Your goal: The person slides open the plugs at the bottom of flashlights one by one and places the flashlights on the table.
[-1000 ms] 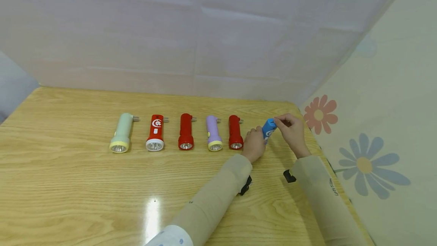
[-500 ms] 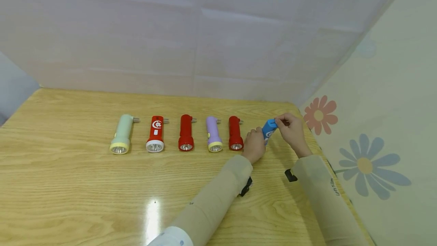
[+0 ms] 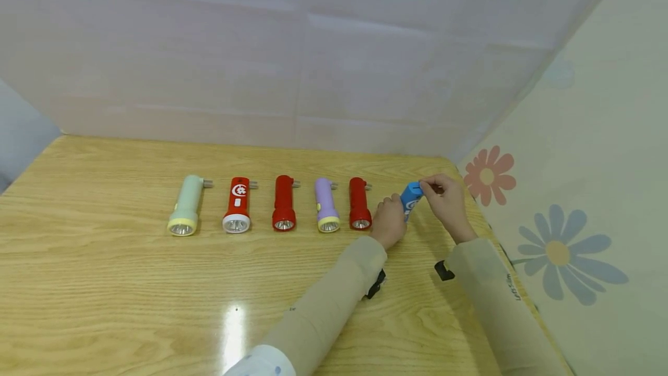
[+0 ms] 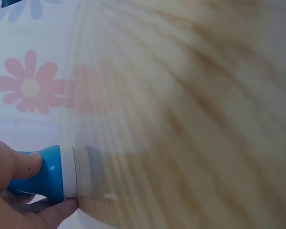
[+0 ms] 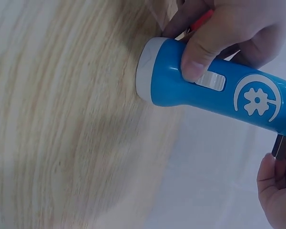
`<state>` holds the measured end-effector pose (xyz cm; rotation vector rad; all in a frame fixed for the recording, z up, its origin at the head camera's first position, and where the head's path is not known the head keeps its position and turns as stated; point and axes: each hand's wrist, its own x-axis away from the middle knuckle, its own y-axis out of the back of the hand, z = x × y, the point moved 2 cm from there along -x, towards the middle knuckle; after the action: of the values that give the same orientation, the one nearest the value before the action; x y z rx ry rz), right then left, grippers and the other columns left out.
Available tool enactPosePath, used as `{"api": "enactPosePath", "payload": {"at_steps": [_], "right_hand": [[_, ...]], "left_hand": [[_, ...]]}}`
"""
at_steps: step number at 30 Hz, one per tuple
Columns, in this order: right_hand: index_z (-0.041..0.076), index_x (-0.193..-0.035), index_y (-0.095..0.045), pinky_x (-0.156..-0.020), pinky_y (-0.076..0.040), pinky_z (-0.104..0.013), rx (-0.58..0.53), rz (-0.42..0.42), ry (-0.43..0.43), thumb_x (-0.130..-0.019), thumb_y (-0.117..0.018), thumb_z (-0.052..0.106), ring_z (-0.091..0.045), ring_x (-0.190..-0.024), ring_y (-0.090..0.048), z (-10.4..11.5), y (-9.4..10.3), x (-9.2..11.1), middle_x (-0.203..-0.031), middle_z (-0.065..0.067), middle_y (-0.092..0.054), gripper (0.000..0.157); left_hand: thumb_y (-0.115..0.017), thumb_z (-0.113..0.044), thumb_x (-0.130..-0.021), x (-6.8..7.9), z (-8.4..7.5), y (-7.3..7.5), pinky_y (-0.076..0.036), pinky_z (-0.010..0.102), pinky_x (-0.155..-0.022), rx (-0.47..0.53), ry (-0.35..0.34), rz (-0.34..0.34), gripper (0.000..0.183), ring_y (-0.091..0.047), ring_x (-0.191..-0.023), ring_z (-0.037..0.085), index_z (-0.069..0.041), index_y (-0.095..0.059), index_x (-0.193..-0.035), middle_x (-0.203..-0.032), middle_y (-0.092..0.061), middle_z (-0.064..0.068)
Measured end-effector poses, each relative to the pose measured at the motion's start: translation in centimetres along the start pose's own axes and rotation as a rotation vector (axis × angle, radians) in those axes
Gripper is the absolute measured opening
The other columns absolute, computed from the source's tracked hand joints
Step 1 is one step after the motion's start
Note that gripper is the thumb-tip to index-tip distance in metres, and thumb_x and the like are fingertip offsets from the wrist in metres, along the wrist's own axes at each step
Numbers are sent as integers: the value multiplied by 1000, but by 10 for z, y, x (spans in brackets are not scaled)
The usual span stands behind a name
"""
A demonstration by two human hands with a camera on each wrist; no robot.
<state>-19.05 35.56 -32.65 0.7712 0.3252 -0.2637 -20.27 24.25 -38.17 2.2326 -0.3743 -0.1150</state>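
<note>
A blue flashlight with a white head stands lens-down on the wooden table, at the right end of a row of flashlights. My left hand grips its lower body, the thumb beside the white slide switch in the right wrist view. Up at the other end, my right hand pinches the metal plug prongs that stick out from its side. The left wrist view shows the left hand round the flashlight's neck, with the white rim against the table.
To the left lie a red flashlight, a purple one, another red one, a red-and-white one and a green one, plugs folded out. A flowered curtain borders the table's right edge.
Almost nothing differs. Both hands stay on the blue flashlight in the same place, and the row of flashlights lies as before.
</note>
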Motion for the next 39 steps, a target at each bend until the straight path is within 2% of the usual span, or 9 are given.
{"api": "enactPosePath", "payload": {"at_steps": [9, 13, 17, 21, 25, 32, 39], "right_hand": [[-3, -106, -65, -65, -41, -16, -88, -49, -43, -92, -54, 16, -3, -77, -49, 0, -2, 5, -99, -17, -59, 26], [-3, -110, -62, -67, -43, -16, -112, -72, -116, -94, -49, 21, -3, -79, -50, -6, 1, 9, -102, -17, -57, 31], [-3, -111, -61, -67, -46, -19, -80, -57, -190, -94, -49, 16, -7, -80, -51, -17, 4, 14, -102, -15, -57, 28], [-3, -113, -60, -66, -45, -19, -14, 10, -243, -92, -53, 10, -12, -84, -51, -25, 5, 17, -105, -17, -57, 26], [-5, -117, -56, -68, -45, -20, 11, 131, -285, -88, -56, 5, -22, -91, -52, -32, 3, 20, -111, -22, -55, 31], [-6, -128, -46, -81, -48, -40, -54, 317, -349, -84, -62, 6, -36, -103, -51, -44, -3, 26, -121, -25, -49, 48], [-5, -128, -46, -81, -47, -40, -83, 439, -336, -83, -66, 12, -36, -103, -50, -50, -13, 30, -120, -24, -51, 53]], "left_hand": [[-66, -18, -83, 2, 2, 4, -48, 27, -72, 24, -2, -15, 35, -56, -87, 18, -5, -50, -112, -96, -58, 8], [-64, -17, -85, 3, 4, 6, -48, 28, -73, 62, -16, -20, 36, -57, -89, 20, -4, -48, -115, -98, -58, 9], [-61, -19, -87, 4, 3, 8, -49, 29, -72, 98, -44, -24, 36, -58, -88, 21, -3, -46, -116, -98, -58, 10], [-60, -20, -88, 5, 2, 10, -48, 29, -73, 139, -78, -25, 39, -58, -88, 22, -2, -45, -119, -99, -57, 10], [-56, -24, -90, 5, 1, 14, -47, 30, -76, 186, -107, -26, 44, -55, -92, 23, -2, -42, -124, -103, -56, 11], [-53, -39, -90, 7, 1, 22, -47, 33, -82, 282, -125, -68, 57, -53, -104, 24, -7, -35, -134, -119, -52, 12], [-50, -44, -90, 7, 1, 27, -47, 33, -81, 322, -172, -114, 55, -53, -104, 23, -10, -39, -132, -119, -53, 9]]}}
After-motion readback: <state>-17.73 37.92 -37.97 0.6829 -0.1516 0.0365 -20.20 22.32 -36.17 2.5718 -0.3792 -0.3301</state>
